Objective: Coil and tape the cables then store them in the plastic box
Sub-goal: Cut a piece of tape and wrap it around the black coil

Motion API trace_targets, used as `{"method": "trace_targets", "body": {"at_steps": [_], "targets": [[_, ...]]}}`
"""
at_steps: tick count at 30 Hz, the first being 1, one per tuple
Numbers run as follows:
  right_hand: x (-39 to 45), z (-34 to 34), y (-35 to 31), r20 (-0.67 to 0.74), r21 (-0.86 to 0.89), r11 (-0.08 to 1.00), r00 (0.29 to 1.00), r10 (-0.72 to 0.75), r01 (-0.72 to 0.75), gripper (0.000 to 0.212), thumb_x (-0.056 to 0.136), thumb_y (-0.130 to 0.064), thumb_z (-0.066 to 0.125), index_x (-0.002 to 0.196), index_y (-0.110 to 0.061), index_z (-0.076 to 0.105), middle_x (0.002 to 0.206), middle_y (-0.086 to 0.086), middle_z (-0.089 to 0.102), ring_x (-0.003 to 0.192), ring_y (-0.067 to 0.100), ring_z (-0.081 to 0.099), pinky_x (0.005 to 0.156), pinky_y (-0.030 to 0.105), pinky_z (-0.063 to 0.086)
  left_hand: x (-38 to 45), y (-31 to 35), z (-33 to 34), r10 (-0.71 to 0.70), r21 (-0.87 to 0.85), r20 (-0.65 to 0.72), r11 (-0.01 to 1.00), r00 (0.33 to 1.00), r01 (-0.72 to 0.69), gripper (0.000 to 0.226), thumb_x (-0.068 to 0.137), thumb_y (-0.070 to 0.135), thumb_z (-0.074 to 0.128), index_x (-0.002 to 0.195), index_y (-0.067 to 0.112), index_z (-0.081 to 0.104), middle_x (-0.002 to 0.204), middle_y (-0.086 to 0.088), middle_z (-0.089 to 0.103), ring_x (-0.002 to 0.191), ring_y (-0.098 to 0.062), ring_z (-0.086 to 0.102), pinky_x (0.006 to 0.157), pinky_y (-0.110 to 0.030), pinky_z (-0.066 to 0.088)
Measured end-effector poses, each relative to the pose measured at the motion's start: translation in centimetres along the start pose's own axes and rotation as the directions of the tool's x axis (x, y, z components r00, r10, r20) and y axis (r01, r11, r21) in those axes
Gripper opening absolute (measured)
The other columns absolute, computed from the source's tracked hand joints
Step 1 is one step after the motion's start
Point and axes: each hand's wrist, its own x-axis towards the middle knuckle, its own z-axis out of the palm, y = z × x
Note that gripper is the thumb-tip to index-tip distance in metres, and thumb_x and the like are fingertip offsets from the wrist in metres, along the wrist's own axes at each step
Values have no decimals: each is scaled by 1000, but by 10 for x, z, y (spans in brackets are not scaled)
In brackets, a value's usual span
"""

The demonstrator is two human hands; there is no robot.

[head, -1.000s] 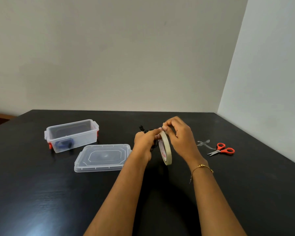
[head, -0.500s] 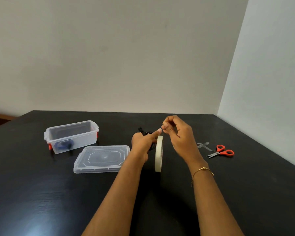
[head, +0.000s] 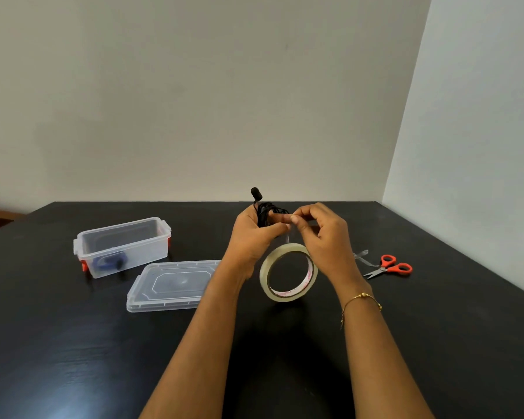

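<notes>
Above the counter (head: 73,343), her left hand (head: 251,237) clutches the soft, springy black cable coil (head: 265,211) round its middle while her right hand (head: 321,234) pinches sticky tape, roll (head: 288,272) dangling below.

Black table (head: 73,358) with a faint wood grain, set into the corner of two pale walls. On its left part, clear plastic box (head: 123,246) standing open, red latches at its ends, something blue and black lying inside; just in front of it and to the right, clear lid (head: 171,285) lying flat on the tabletop, apart from the box. On the right part, orange-handled scissors (head: 389,267) lying flat, blades pointing left, with a short strip of clear tape (head: 360,257) just beside the blades.
</notes>
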Motion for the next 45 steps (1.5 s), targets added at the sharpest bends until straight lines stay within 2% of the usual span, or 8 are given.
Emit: {"method": "trace_targets", "body": {"at_steps": [4, 11, 14, 19, 23, 26, 34, 45], "targets": [[0, -1, 1, -17, -11, 999, 999, 35, -35, 8, 85, -11, 62, 89, -5, 66, 88, 5, 64, 81, 10, 58, 69, 8, 46, 3, -7, 2, 79, 81, -13, 994, 997, -78, 24, 73, 5, 73, 89, 9, 56, 80, 0, 69, 80, -8, 68, 78, -22, 53], [0, -8, 0, -46, 172, 960, 972, 230, -219, 28, 91, -12, 54, 119, -14, 57, 86, 0, 64, 85, 4, 59, 75, 4, 45, 2, -10, 10, 198, 141, -104, 973, 975, -183, 20, 75, 9, 73, 82, 15, 56, 76, 2, 68, 72, -2, 65, 68, -11, 51], [-5, -9, 28, -110, -125, 909, 916, 386, -398, 29, 92, -2, 45, 118, -6, 58, 108, 11, 61, 101, 19, 57, 87, 25, 47, 1, -9, 17, 201, 140, -133, 973, 971, -182, 18, 77, 9, 72, 86, 10, 57, 76, 3, 66, 68, -2, 63, 61, -6, 47], [-24, -29, 76, -19, -656, 572, 768, 640, -492, 32, 90, -8, 46, 120, -8, 56, 126, 15, 49, 122, 32, 40, 95, 44, 41, 5, -9, 32, 203, 188, -97, 965, 974, -183, 17, 79, 12, 71, 89, 13, 57, 77, 6, 66, 75, -5, 64, 70, -14, 49], [-31, -56, 110, 46, -767, 443, 648, 760, -465, 38, 91, -10, 40, 129, -14, 49, 140, 9, 41, 141, 32, 15, 108, 50, 29, 9, -9, 48, 202, 183, -78, 966, 976, -185, 18, 79, 13, 70, 82, 20, 54, 74, 10, 64, 73, -3, 62, 69, -13, 47], [-30, -74, 118, 156, -787, 445, 561, 813, -426, 42, 94, -8, 35, 133, -18, 45, 140, 9, 42, 136, 31, 28, 106, 45, 32, 18, -9, 60, 203, 152, -85, 970, 975, -189, 15, 79, 14, 70, 85, 16, 56, 75, 8, 64, 73, -4, 61, 69, -13, 48], [-21, -76, 111, 169, -676, 506, 556, 814, -536, 26, 85, -10, 61, 110, -9, 64, 112, 12, 65, 103, 26, 61, 96, 36, 48, 33, -13, 66, 183, 106, -123, 980, 975, -170, 23, 81, 10, 68, 73, 20, 50, 68, 9, 52, 67, -5, 52, 69, -14, 47], [-19, -75, 95, 178, -626, 583, 633, 753, -517, 16, 77, -17, 72, 92, -18, 68, 102, 4, 64, 102, 24, 58, 93, 35, 49, 34, -13, 45, 174, 92, -186, 983, 967, -159, 22, 83, 11, 65, 75, 24, 50, 75, 8, 57, 78, -6, 58, 74, -17, 45]]}}
